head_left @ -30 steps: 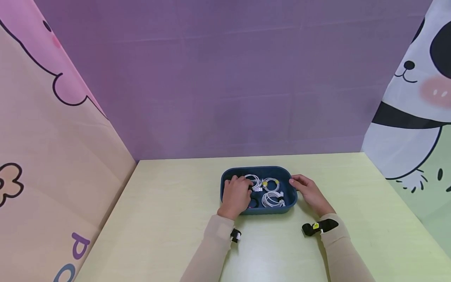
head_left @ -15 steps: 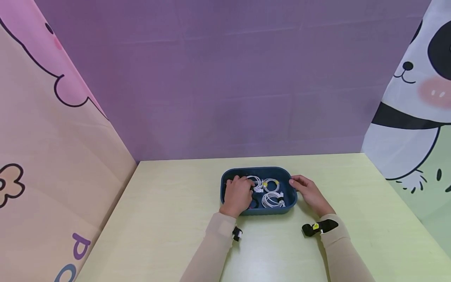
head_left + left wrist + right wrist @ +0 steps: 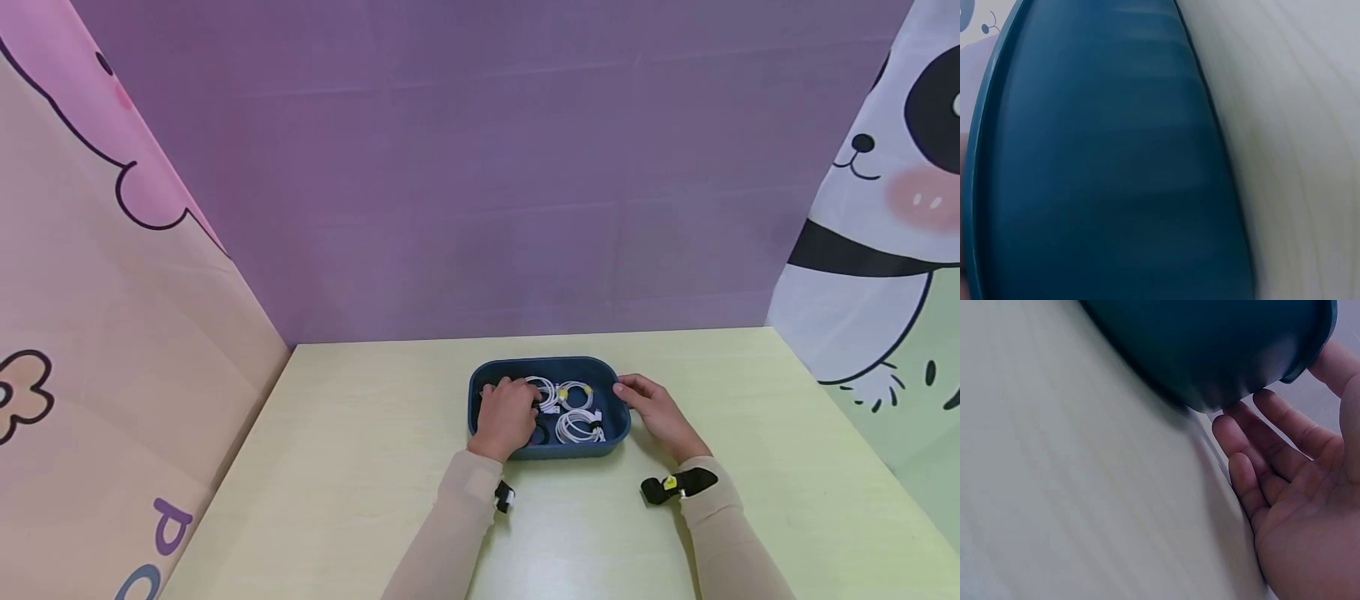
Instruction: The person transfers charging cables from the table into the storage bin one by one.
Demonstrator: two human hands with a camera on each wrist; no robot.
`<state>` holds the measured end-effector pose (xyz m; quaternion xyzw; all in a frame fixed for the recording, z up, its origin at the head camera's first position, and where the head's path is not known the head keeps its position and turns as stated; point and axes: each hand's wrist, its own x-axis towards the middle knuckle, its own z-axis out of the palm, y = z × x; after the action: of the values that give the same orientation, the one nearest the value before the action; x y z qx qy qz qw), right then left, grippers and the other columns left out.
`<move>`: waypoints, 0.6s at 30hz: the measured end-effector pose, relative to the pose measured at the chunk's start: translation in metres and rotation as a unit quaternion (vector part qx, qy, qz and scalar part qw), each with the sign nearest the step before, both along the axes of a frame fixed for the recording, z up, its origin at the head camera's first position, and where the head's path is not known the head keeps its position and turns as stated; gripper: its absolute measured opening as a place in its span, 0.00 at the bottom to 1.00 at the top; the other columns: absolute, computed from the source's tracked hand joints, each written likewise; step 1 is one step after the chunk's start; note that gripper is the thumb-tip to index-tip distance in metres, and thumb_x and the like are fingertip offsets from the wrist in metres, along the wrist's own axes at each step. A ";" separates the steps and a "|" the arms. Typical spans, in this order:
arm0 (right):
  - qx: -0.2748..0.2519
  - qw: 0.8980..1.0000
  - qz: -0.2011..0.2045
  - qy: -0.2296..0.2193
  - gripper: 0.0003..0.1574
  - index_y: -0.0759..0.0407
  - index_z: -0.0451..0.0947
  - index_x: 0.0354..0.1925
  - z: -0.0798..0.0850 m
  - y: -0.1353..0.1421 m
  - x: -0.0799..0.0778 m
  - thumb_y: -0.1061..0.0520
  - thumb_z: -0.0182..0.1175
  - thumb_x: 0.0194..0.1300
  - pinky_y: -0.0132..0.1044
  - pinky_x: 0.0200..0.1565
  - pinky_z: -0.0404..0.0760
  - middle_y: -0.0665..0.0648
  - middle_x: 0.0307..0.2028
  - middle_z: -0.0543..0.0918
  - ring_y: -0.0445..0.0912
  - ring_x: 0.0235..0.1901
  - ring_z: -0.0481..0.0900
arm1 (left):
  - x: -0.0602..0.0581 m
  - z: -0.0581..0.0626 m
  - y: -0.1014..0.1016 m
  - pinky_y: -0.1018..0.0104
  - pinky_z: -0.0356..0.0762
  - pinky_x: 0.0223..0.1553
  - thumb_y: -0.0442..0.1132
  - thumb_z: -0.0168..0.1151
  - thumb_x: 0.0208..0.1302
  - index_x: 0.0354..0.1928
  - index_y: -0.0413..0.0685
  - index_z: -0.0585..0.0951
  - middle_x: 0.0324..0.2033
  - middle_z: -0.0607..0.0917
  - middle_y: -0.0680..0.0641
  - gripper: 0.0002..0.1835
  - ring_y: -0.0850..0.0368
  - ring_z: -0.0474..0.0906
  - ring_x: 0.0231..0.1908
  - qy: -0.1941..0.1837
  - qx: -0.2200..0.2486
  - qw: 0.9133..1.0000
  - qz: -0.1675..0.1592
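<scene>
A dark blue bin (image 3: 551,451) sits on the table with coiled cables inside. My left hand (image 3: 504,419) reaches into its left part with bent fingers. Something dark shows by those fingertips, but what they touch is hidden. Near them lies a white coiled cable (image 3: 546,392), beside a white coil with yellow ties (image 3: 576,394). Closer to me are a larger white coil with a black tie (image 3: 579,426) and a dark coil (image 3: 540,434), partly covered by the hand. My right hand (image 3: 1300,462) holds the bin's right end, thumb at the rim and fingers against the outer wall.
The pale wooden table (image 3: 360,467) extends around the bin. A purple backdrop (image 3: 480,167) stands behind it, with printed cartoon panels on the left and right. Each wrist wears a small black camera, such as the right wrist camera (image 3: 660,490).
My left hand has shifted very slightly to the right inside the bin. The right hand stays at the bin's right end, and the coils keep their places.
</scene>
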<state>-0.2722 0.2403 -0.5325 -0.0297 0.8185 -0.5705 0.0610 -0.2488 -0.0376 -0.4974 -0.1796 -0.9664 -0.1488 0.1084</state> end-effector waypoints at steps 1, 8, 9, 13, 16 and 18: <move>-0.001 1.000 0.000 0.000 0.35 0.65 0.72 0.65 0.000 0.000 0.000 0.39 0.54 0.77 0.43 0.64 0.70 0.64 0.58 0.79 0.43 0.54 0.75 | 0.000 0.000 0.000 0.51 0.75 0.48 0.40 0.70 0.66 0.49 0.54 0.90 0.46 0.90 0.51 0.10 0.52 0.80 0.43 -0.003 0.000 1.000 0.000; -0.005 1.000 0.001 0.001 0.35 0.66 0.72 0.65 0.001 -0.001 0.001 0.39 0.54 0.77 0.52 0.69 0.67 0.67 0.60 0.77 0.45 0.55 0.74 | -0.001 0.001 0.001 0.48 0.76 0.51 0.40 0.69 0.67 0.49 0.53 0.90 0.47 0.90 0.50 0.10 0.50 0.80 0.45 -0.010 0.000 1.000 0.000; -0.005 1.000 0.001 0.001 0.35 0.66 0.72 0.65 0.002 -0.001 0.001 0.39 0.54 0.77 0.53 0.69 0.66 0.67 0.61 0.77 0.45 0.56 0.74 | -0.001 0.001 0.001 0.48 0.76 0.51 0.40 0.69 0.67 0.49 0.53 0.90 0.47 0.90 0.50 0.10 0.50 0.80 0.45 -0.010 0.000 1.000 0.000; -0.006 1.000 0.001 -0.003 0.36 0.65 0.71 0.66 0.002 -0.001 0.001 0.39 0.54 0.77 0.54 0.70 0.66 0.68 0.61 0.77 0.47 0.57 0.74 | 0.000 0.001 0.001 0.47 0.77 0.52 0.40 0.69 0.68 0.50 0.53 0.90 0.48 0.90 0.50 0.11 0.50 0.80 0.45 -0.010 -0.001 1.000 -0.001; -0.006 1.000 0.000 -0.006 0.36 0.65 0.71 0.66 0.002 -0.001 0.001 0.38 0.54 0.77 0.55 0.70 0.65 0.67 0.62 0.76 0.49 0.58 0.73 | 0.000 0.000 0.000 0.46 0.77 0.53 0.40 0.68 0.68 0.50 0.53 0.90 0.48 0.90 0.50 0.11 0.50 0.80 0.45 -0.010 -0.001 1.000 -0.003; -0.005 1.000 -0.001 -0.007 0.37 0.65 0.70 0.66 0.002 -0.001 0.001 0.38 0.54 0.77 0.55 0.70 0.65 0.67 0.62 0.76 0.50 0.59 0.73 | 0.000 0.000 0.000 0.45 0.77 0.55 0.40 0.68 0.68 0.49 0.53 0.90 0.47 0.90 0.50 0.10 0.49 0.80 0.45 -0.010 0.000 1.000 -0.004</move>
<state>-0.2709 0.2391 -0.5303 -0.0252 0.8150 -0.5751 0.0661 -0.2489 -0.0375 -0.4978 -0.1821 -0.9667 -0.1505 0.0984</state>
